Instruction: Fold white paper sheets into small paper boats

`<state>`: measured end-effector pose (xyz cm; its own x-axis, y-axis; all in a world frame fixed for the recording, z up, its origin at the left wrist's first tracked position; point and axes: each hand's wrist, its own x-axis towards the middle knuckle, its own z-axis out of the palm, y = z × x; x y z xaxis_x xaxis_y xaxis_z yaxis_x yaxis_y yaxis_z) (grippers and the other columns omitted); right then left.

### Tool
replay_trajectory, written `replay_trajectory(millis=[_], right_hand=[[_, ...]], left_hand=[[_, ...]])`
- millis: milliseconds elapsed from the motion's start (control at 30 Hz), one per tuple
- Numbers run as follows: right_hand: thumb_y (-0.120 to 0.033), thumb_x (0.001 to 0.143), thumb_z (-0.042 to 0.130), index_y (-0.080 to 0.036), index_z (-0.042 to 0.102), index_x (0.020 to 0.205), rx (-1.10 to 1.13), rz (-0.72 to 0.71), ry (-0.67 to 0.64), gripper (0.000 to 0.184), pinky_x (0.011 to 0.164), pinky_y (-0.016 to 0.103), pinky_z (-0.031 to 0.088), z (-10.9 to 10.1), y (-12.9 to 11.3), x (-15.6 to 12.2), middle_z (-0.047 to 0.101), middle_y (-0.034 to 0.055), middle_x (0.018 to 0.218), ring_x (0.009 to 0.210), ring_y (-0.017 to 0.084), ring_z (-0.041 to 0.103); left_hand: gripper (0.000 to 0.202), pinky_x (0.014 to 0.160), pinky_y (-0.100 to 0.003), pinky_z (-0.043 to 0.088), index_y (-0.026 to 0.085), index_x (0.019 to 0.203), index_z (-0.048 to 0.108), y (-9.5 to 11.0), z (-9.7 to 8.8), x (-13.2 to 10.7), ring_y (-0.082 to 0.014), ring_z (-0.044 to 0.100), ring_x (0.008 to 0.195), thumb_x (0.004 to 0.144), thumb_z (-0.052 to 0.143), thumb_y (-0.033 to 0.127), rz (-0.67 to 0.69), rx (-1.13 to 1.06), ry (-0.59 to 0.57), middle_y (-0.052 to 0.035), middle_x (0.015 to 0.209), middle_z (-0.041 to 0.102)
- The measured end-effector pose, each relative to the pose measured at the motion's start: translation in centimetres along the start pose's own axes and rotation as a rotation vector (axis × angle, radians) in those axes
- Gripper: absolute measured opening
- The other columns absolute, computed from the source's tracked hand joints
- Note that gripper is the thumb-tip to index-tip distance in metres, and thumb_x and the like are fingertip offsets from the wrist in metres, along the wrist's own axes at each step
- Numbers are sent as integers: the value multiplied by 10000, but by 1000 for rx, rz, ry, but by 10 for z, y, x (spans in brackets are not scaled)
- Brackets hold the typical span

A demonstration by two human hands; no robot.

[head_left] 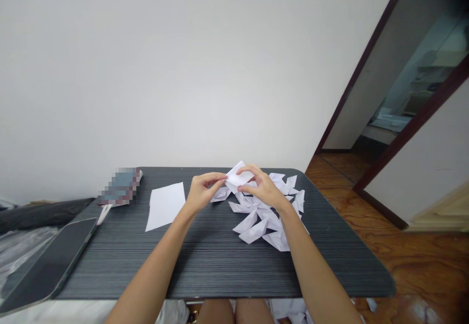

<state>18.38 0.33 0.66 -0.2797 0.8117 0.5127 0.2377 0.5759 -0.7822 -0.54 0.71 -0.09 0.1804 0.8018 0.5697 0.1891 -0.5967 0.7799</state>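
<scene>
Between my two hands, above the far middle of the table, is a folded piece of white paper [235,173]. My left hand [205,190] pinches its left corner between thumb and fingertips. On the other side, my right hand [262,187] curves around the paper, with thumb and index finger touching its right part. Beneath and beside my right hand lies a loose pile of folded white paper boats [252,233], partly covered by my right forearm. Left of my left hand, a stack of flat white paper [165,206] rests on the table.
The dark table [220,265] stands against a white wall. A phone or tablet with a dark screen [51,260] lies at its left edge, a white cable near it. Behind that is a blurred-out packet [120,187]. A doorway opens at the right.
</scene>
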Motion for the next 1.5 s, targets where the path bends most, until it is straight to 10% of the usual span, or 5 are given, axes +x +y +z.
replay_trajectory(millis=[400,767,1500], right_hand=[[-244,669,628,-194,643,700,-11,-97,138,61,781,270,372,10,-2,1,529,27,890,856,159,516],[-333,602,653,-154,589,630,299,196,299,192,546,241,408,18,10,4,576,8,631,574,122,509],[-287,616,610,-173,459,585,216,152,332,193,499,204,365,23,13,4,480,-30,591,528,89,432]], left_hand=[[178,709,-273,497,133,751,678,2,7,-2,-180,623,748,652,637,276,-83,-78,49,-58,792,683],[250,649,-269,516,124,821,654,-2,13,-7,-170,628,678,669,617,319,-116,-80,71,-65,778,679],[246,576,-252,516,117,856,659,-6,17,-8,-167,636,593,700,573,287,-164,-115,47,-61,718,685]])
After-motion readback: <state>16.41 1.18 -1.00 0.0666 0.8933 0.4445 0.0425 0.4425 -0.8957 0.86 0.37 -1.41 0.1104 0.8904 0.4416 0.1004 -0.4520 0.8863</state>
